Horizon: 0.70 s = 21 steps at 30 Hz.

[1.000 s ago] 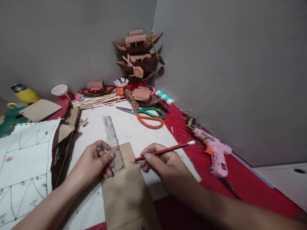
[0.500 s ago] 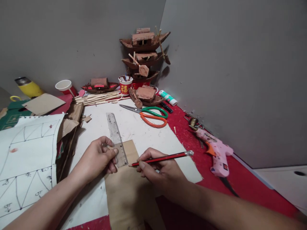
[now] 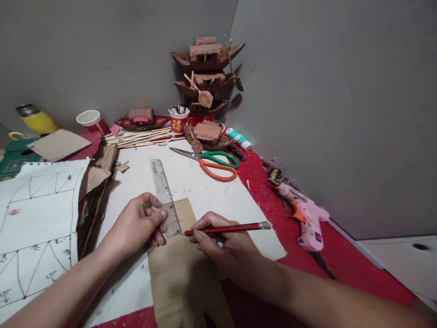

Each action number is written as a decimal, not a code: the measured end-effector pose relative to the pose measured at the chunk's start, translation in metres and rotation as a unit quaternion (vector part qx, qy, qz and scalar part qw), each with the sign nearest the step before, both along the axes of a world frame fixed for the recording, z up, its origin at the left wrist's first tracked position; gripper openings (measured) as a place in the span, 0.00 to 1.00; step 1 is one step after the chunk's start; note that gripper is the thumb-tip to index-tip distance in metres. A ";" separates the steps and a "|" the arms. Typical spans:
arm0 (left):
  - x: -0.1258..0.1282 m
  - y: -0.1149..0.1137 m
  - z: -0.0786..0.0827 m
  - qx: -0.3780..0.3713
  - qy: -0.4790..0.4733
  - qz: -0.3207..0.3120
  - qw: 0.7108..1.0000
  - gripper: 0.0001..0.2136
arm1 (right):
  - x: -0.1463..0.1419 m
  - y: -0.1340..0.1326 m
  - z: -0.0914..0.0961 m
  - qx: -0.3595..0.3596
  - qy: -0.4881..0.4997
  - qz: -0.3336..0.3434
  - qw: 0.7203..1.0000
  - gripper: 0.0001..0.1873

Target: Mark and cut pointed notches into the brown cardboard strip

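Observation:
My left hand [image 3: 139, 223] presses its fingertips down on the near end of a metal ruler [image 3: 164, 191]. The ruler lies over the far end of a long strip of brown cardboard [image 3: 177, 273], which rests on a white sheet [image 3: 205, 191]. My right hand [image 3: 221, 243] pinches a red pencil [image 3: 228, 227] with a silver end cap. The pencil's tip touches the cardboard right at the ruler's near corner.
Green and orange scissors [image 3: 213, 163] lie beyond the ruler. A pink glue gun [image 3: 303, 214] lies on the red tabletop at right. Stacked cardboard boats [image 3: 205, 77], a red cup [image 3: 178, 120], bamboo sticks [image 3: 136, 137] and a glue stick [image 3: 239, 139] fill the corner. A marked template sheet [image 3: 34, 228] lies left.
The pencil has tilted flatter and its tip has slid left to the ruler's edge. My left hand stays pressed on the ruler.

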State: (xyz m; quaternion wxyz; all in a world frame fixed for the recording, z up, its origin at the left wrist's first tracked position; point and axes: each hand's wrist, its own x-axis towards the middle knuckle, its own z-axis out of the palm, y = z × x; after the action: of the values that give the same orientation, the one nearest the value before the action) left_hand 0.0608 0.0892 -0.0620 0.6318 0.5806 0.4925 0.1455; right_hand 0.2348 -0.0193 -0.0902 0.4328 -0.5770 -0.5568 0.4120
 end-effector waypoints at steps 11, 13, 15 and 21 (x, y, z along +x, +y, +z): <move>-0.002 0.000 -0.001 0.005 0.000 0.001 1.000 0.07 | 0.002 -0.005 0.003 0.075 -0.066 0.041 0.994 0.09; -0.002 0.000 -0.002 0.006 -0.001 0.003 1.000 0.07 | 0.002 -0.006 0.002 0.071 -0.071 0.030 0.994 0.08; -0.001 0.000 -0.002 0.006 -0.002 0.003 1.000 0.07 | 0.002 -0.005 0.002 0.068 -0.071 0.021 0.995 0.08; 0.000 0.001 -0.003 0.010 0.003 0.005 1.000 0.08 | 0.003 -0.004 0.004 0.063 -0.064 0.048 0.995 0.08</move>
State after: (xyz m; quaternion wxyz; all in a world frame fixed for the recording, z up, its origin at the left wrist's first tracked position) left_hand 0.0608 0.0906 -0.0652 0.6239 0.5850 0.4955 0.1517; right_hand 0.2377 -0.0236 -0.0865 0.4114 -0.5465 -0.6350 0.3590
